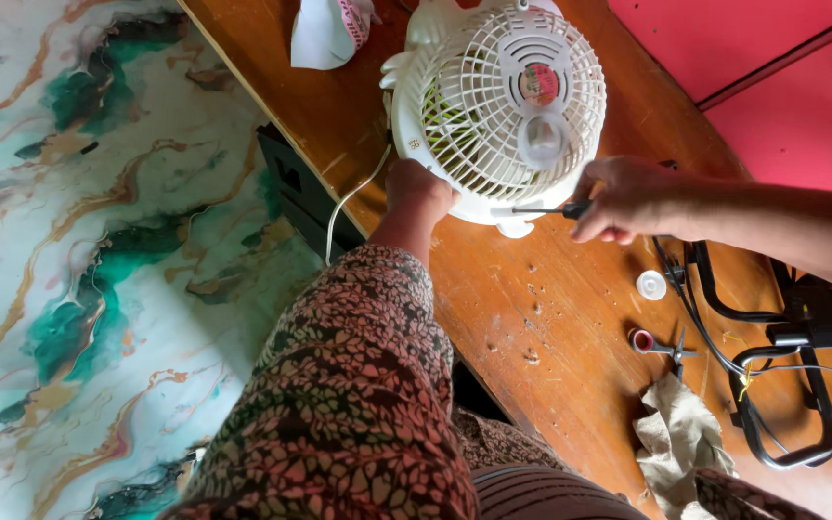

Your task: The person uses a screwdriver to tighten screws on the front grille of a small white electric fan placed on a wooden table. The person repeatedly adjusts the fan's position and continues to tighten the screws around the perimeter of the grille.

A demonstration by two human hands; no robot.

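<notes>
A small cream table fan [493, 106] lies on a wooden table [570, 318], its round grille facing up. My left hand [416, 191] grips the fan's lower left rim, steadying it. My right hand [628, 197] holds a thin black screwdriver [553, 209] whose tip touches the fan's lower edge. The fan's white cord [347, 200] hangs over the table edge.
A black wire stand [792, 385] and cable lie at the right. Small pliers with a red tape roll [662, 345], a white cap [651, 285] and a crumpled cloth [676, 438] sit near the front. White plastic [325, 34] lies at the back. Marbled green floor [79, 260] is left.
</notes>
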